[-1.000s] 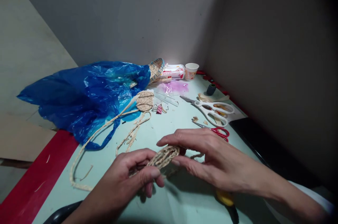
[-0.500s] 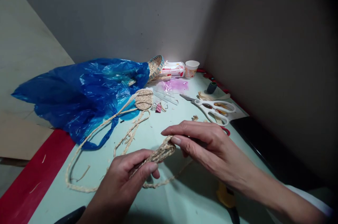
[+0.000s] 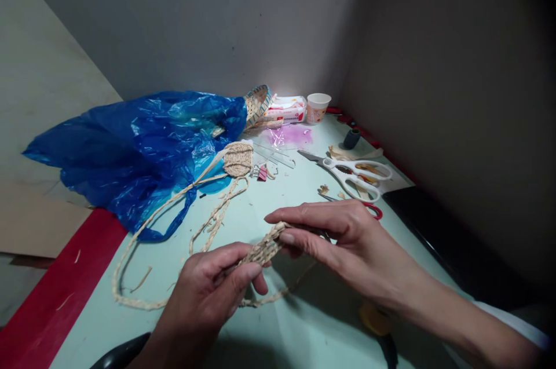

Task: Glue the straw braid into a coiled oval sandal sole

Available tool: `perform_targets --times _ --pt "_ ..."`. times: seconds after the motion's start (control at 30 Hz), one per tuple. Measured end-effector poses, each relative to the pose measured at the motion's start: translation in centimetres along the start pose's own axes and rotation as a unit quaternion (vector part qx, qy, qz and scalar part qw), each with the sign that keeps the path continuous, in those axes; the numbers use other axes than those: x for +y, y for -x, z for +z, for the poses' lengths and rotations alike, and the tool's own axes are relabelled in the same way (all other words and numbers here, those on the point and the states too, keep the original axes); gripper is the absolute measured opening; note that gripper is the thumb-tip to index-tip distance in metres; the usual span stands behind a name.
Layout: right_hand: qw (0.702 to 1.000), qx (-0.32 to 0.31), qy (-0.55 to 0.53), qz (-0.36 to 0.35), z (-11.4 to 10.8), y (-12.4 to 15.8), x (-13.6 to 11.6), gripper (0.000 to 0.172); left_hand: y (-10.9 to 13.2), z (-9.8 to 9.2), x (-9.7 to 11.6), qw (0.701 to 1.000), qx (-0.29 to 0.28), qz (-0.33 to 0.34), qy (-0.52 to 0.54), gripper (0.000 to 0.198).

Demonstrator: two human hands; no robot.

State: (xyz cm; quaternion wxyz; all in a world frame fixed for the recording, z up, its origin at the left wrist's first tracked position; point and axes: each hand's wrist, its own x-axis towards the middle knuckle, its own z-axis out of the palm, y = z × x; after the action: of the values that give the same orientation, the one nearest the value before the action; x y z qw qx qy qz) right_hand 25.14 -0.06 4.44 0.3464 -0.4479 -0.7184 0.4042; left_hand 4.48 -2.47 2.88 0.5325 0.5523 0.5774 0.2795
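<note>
Between my two hands is a small piece of braided straw cord (image 3: 266, 247), tilted up toward the right. My left hand (image 3: 212, 282) pinches its lower left end between thumb and fingers. At the upper right end, my right hand (image 3: 334, 241) grips it, thumb in front and fingers over the top. A length of braid (image 3: 282, 296) hangs below and runs behind my hands. Beyond them on the table lie a round coiled straw piece (image 3: 238, 159) and a loop of braided cord (image 3: 124, 265) that passes behind my left wrist.
A blue plastic bag (image 3: 143, 149) with a woven basket (image 3: 257, 105) lies at the back left. White-handled scissors (image 3: 354, 175), red-handled scissors (image 3: 374, 210), a thread spool (image 3: 351, 138), a pink binder clip (image 3: 262, 173), a paper cup (image 3: 318, 108) and a tissue pack (image 3: 289, 109) lie farther back. A black object (image 3: 428, 236) sits right.
My right thumb has slid slightly down and left along the braid, and the held piece has turned a little. The view has shifted slightly, showing more of the red-handled scissors.
</note>
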Motion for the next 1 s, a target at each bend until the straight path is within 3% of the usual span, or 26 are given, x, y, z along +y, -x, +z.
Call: perform_targets --times 0.1,0.2,0.4,0.57,0.83,0.93,1.0 --pt "0.987 -0.035 -0.133 0.081 -0.1 -0.3 0.1 0.021 -0.2 0.2 -0.1 1.0 -0.002 -0.007 0.015 0.031" --pt "0.972 -0.066 -0.203 0.1 -0.1 -0.5 0.3 0.018 -0.5 0.4 -0.1 0.999 -0.001 -0.02 0.027 0.028" --pt "0.961 -0.068 -0.248 0.101 -0.1 -0.7 0.2 0.017 -0.9 0.9 -0.4 0.993 -0.012 -0.045 0.11 0.017" --pt "0.961 -0.048 -0.247 0.113 -0.1 -0.9 0.1 0.018 -0.8 0.9 -0.8 0.989 -0.042 -0.028 0.137 0.021" --pt "0.969 -0.013 -0.223 0.103 -0.9 -1.0 0.1 0.015 -0.3 0.5 -0.4 0.965 -0.041 -0.027 0.257 0.061" --pt "0.964 -0.002 -0.243 0.112 -1.0 -1.0 0.4 0.015 -0.4 0.0 0.2 0.939 -0.046 -0.057 0.335 0.047" --pt "0.96 0.008 -0.253 0.12 -1.0 -1.0 0.5 0.015 -0.6 -0.3 0.3 0.939 -0.027 -0.057 0.337 0.031"
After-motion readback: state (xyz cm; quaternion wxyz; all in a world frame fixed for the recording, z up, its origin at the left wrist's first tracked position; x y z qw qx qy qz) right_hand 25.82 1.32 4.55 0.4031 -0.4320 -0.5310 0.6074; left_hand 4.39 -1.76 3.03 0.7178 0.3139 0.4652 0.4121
